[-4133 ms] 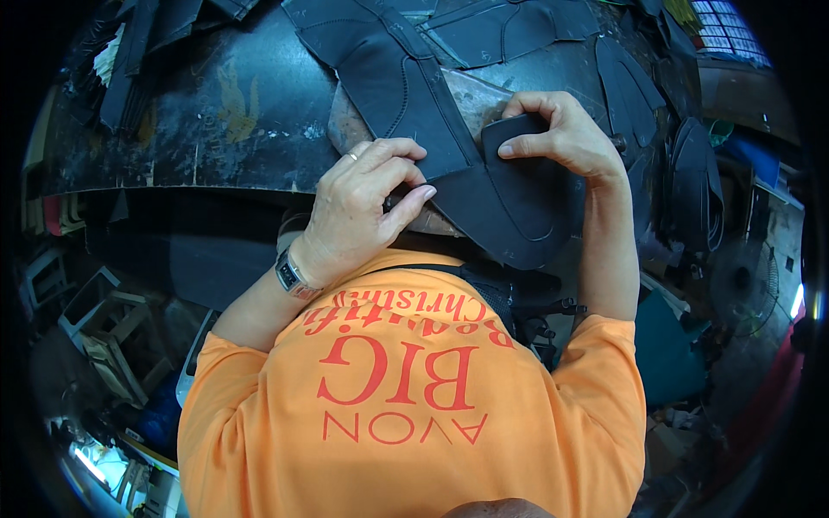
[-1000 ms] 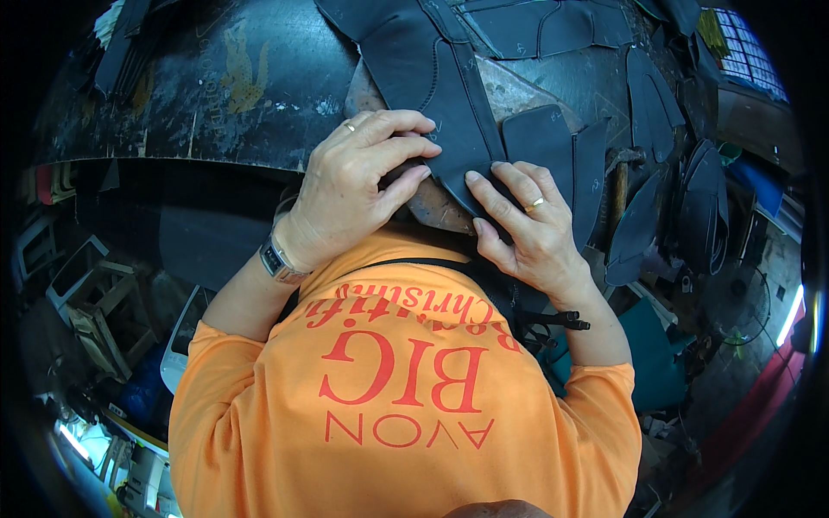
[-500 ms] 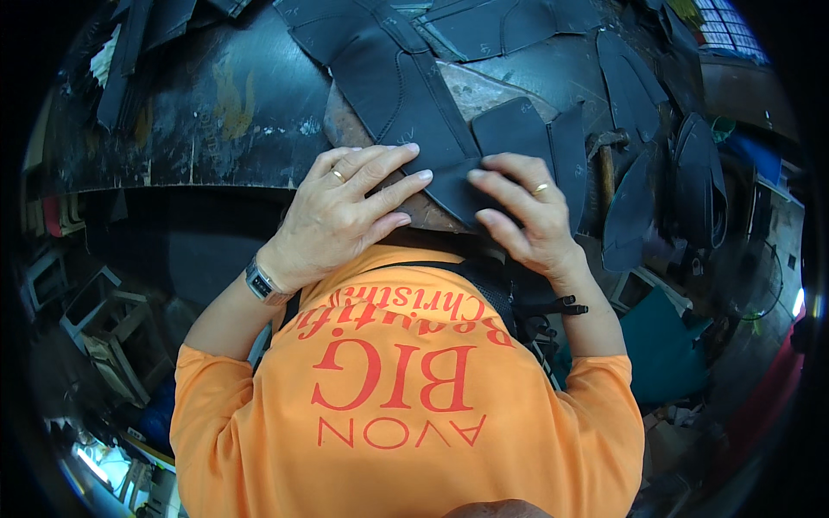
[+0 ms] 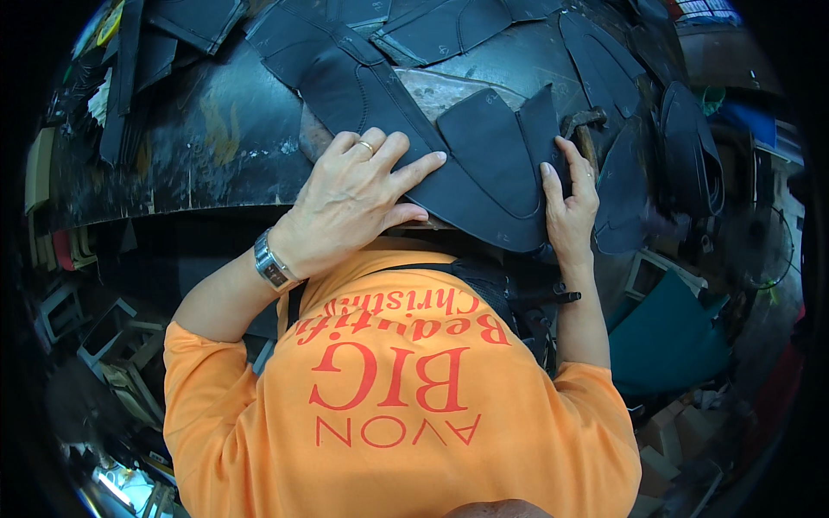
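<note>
A black leather shoe-upper piece (image 4: 492,194) with a stitched seam lies at the near edge of the table, its rounded end toward me and now spread flat. My left hand (image 4: 350,194) rests on its left side, index finger stretched along the leather, the other fingers bent, and thumb apart. At the right edge of the piece, my right hand (image 4: 572,203) has thumb and index finger apart. Its fingertips are beside a hammer (image 4: 585,129) with a wooden handle; whether they touch it I cannot tell.
More black leather pieces (image 4: 596,65) lie across the back and right of the dark worktable (image 4: 186,164). A folded stack of leather (image 4: 691,151) sits at the far right. Wooden stools (image 4: 112,345) stand below left, and a teal cloth-like sheet (image 4: 669,341) hangs below right.
The folded near end of the leather has been opened out flat. My right hand has let go and moved right toward the hammer. My left hand stays on the leather.
</note>
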The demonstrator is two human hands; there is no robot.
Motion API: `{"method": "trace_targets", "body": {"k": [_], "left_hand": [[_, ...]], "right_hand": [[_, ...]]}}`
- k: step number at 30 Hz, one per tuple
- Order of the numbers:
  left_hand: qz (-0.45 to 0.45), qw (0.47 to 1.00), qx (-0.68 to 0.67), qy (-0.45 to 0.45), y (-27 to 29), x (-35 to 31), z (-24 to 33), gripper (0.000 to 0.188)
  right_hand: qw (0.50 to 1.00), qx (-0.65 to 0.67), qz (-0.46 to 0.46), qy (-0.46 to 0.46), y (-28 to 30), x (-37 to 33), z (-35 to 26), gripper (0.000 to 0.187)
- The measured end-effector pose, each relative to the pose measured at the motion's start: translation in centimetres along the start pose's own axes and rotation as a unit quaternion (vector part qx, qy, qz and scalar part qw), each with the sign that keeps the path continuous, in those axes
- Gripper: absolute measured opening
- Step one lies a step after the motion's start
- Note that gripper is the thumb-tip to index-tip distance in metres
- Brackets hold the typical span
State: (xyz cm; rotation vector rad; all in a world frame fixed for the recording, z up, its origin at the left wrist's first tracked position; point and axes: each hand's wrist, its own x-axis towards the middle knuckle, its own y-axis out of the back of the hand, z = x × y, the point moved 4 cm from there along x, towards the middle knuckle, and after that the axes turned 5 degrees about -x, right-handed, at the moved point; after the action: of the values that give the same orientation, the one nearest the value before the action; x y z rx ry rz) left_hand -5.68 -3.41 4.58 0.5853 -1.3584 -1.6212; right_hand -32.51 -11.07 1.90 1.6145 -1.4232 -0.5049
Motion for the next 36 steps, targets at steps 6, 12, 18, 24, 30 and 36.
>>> {"method": "trace_targets", "body": {"k": [6, 12, 18, 24, 30, 36], "left_hand": [[-0.042, 0.999, 0.016, -0.003, 0.4, 0.6, 0.2, 0.063], [-0.076, 0.997, 0.014, -0.002, 0.4, 1.1, 0.5, 0.062], [-0.033, 0.996, -0.070, -0.032, -0.1, 1.6, -0.3, 0.046], [0.198, 0.947, -0.239, 0.080, 0.0, -0.5, -3.4, 0.025], [0.282, 0.920, -0.254, 0.102, -0.4, -1.5, -4.1, 0.030], [0.320, 0.873, -0.339, 0.145, 0.1, -2.2, -6.1, 0.035]], "right_hand": [[0.995, 0.078, 0.042, -0.041, 0.1, 0.1, 1.1, 0.031], [0.960, -0.251, 0.114, 0.051, 1.6, 0.2, 2.1, 0.050], [0.941, -0.332, 0.053, -0.044, 2.3, 1.5, 5.7, 0.039], [0.977, -0.170, 0.124, 0.016, 4.4, 3.1, 3.8, 0.026], [0.969, 0.212, -0.052, 0.118, 2.5, 1.1, -4.3, 0.040], [0.958, 0.165, -0.125, 0.199, 0.2, 1.4, -7.9, 0.046]]}}
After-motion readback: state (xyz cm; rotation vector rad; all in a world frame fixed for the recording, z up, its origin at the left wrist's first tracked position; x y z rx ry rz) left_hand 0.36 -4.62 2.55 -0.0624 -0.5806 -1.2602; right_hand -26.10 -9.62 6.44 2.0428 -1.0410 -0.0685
